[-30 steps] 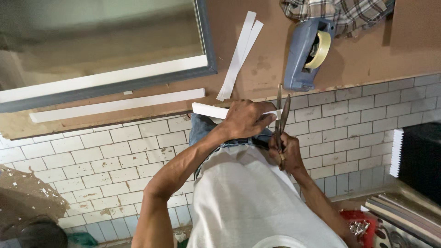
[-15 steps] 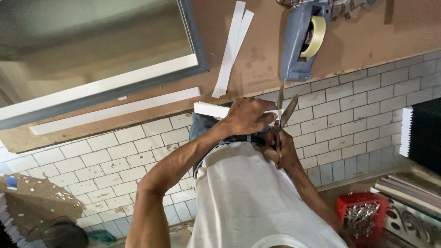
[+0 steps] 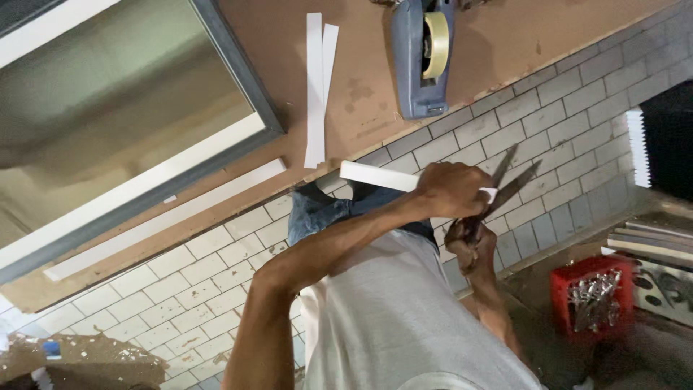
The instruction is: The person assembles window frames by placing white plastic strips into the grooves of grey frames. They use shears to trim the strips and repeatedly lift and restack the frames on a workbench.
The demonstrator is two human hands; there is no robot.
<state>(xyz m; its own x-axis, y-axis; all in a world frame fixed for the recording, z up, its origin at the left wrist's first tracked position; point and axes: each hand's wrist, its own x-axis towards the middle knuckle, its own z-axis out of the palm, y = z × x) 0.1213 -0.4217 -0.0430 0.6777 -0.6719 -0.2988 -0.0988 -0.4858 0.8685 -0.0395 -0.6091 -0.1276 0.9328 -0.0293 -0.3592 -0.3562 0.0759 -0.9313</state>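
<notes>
Over the past second the view has swung and drawn closer, so the brown board table [image 3: 548,43] now fills the top of the frame, while the hands have barely shifted. The long white flat strip [image 3: 375,175] is still pinched near its end in the left hand [image 3: 451,189], fingers wrapped over it, just off the table's edge and above the tiled floor [image 3: 202,289]. The dark metal scissors [image 3: 509,189] remain gripped by the handles in the right hand [image 3: 469,242], blades parted in a narrow V around the strip's end beside the left fingers. The strip looks uncut, so the snip seems still in hand.

The left forearm reaches up from the lower frame, elbow bent, wrist turned inward over the strip. The right wrist sits just below it, close to the body.

On the table lie two loose white strips [image 3: 317,87], a blue-grey tape dispenser [image 3: 422,58] and a grey-framed panel [image 3: 130,123]. A red crate [image 3: 592,296] stands on the floor.
</notes>
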